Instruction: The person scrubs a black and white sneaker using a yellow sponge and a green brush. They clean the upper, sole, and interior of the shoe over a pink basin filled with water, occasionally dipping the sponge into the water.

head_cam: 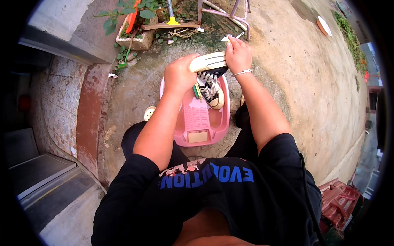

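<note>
A dark canvas sneaker (209,62) with a white rubber sole edge and two black stripes is held up sideways over the basin. My left hand (181,73) grips one end of it. At its other end, my right hand (238,57) is closed around it, and a small white and yellow bit shows by the fingertips; I cannot tell what that is. Below, a second black sneaker (212,92) with white laces and toe cap lies in a pink plastic washbasin (197,141) with a ridged washboard. A green-bristled brush (197,91) is beside that shoe, partly behind my left hand.
The basin stands on a concrete floor (307,92) between my legs. Ahead are a planter (143,40), a wooden board (170,26) and a pink metal frame (227,13). A reddish step (89,123) runs along the left. Red plastic furniture (340,203) is at lower right.
</note>
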Motion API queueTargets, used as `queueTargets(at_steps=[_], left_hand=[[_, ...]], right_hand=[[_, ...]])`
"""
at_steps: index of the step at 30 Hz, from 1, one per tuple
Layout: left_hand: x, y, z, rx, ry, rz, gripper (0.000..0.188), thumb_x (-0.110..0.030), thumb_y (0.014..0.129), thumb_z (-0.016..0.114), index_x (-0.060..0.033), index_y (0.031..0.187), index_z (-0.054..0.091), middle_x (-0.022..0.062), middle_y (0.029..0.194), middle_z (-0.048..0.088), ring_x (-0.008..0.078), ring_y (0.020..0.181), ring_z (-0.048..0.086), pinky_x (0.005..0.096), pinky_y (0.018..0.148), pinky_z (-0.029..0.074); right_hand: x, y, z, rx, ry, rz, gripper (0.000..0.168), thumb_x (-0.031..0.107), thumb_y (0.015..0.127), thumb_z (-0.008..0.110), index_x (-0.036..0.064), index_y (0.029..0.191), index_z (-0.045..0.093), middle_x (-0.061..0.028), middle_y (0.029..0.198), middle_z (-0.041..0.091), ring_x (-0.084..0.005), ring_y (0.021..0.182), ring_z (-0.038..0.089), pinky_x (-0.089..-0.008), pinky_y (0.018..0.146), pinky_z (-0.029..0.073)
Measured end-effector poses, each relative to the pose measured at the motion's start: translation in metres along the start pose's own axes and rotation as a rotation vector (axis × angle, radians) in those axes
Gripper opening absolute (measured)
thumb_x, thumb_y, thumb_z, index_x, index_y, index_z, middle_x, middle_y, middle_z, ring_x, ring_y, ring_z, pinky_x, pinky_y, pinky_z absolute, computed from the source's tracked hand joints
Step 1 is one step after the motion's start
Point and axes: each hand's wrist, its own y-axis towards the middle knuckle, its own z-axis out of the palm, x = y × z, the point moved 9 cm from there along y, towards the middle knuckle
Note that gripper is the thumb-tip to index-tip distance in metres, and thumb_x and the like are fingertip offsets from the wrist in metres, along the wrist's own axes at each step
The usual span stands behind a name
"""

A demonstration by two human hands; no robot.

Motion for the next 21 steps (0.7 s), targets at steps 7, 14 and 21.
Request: queueTargets(at_steps=[7,14,21], left_hand=[[0.006,0.0,0.0,-0.049,0.091,-0.023,0.042,-0.002,0.071,0.063,-0.0176,0.109,0.068,0.0111,0.098,0.068,0.0329,0.089,0.065,0.0399,0.078,0.053],[0.0,0.002,0.002,0.0,0.018,-0.02,0.039,-0.002,0.072,0.067,-0.0153,0.108,0.07,0.0126,0.101,0.069,0.0298,0.092,0.067,0.034,0.08,0.053],[0.009,0.009,-0.01,-0.066,0.014,-0.031,0.038,-0.002,0.072,0.067,-0.0139,0.108,0.069,0.0117,0.101,0.069,0.0289,0.093,0.067,0.0335,0.081,0.053]], right_hand=[[0.125,-0.031,-0.031,0.062,0.237,-0.491,0.019,0.022,0.084,0.061,0.017,0.102,0.065,-0.0029,0.109,0.061,-0.0271,0.098,0.054,-0.0416,0.085,0.042],[-0.104,-0.009,0.053,0.154,0.296,0.446,0.029,0.032,0.09,0.053,0.009,0.104,0.064,-0.0163,0.11,0.061,-0.0368,0.101,0.059,-0.0475,0.087,0.046],[0.032,-0.009,-0.011,0.06,0.181,0.022,0.025,0.026,0.092,0.054,0.006,0.106,0.059,-0.0177,0.113,0.058,-0.0403,0.115,0.052,-0.0449,0.094,0.045]])
